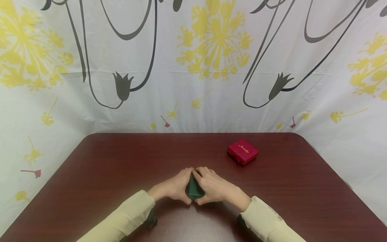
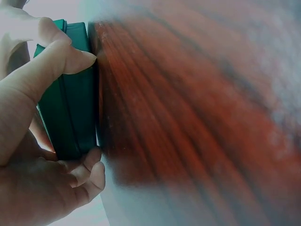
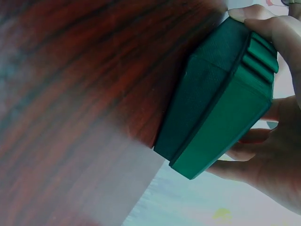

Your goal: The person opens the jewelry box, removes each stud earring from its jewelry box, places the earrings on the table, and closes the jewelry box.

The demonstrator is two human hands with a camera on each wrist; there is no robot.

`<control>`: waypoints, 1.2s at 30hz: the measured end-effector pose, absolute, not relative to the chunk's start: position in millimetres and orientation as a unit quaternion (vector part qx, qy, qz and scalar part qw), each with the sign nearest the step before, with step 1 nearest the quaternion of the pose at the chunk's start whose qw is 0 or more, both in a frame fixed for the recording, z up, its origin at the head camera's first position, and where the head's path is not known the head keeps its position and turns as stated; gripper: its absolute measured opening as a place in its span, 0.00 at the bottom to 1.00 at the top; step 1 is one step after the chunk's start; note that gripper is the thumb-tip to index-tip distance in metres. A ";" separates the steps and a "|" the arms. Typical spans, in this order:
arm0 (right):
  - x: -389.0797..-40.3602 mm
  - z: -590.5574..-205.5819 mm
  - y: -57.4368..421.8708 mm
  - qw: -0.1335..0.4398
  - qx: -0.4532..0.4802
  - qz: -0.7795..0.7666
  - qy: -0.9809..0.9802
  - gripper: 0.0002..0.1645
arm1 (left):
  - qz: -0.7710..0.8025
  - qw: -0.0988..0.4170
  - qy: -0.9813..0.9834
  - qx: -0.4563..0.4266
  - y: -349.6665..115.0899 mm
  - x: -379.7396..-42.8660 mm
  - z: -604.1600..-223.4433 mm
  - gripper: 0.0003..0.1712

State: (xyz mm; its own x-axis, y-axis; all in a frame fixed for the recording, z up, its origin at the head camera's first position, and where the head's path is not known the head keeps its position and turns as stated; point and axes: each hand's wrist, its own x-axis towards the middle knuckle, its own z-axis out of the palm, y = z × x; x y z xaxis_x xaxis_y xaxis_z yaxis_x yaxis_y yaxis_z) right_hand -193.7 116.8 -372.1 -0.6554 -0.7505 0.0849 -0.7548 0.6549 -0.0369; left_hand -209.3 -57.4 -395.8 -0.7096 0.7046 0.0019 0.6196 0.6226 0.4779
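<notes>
On the table, a green box sits between the left hand and right hand, both with fingers and thumb gripping it, likely to steady it from either side.

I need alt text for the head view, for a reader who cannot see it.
A person's left grip and right grip hold a dark-green box between them at a reddish-brown table. A red box with gold lettering lies farther back, to the right, before a floral cloth.
</notes>
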 end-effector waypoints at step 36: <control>-193.8 -374.2 115.8 0.049 0.422 0.009 -0.905 0.52 | 0.236 0.094 0.891 0.376 -56.7 -209.5 -394.2 0.53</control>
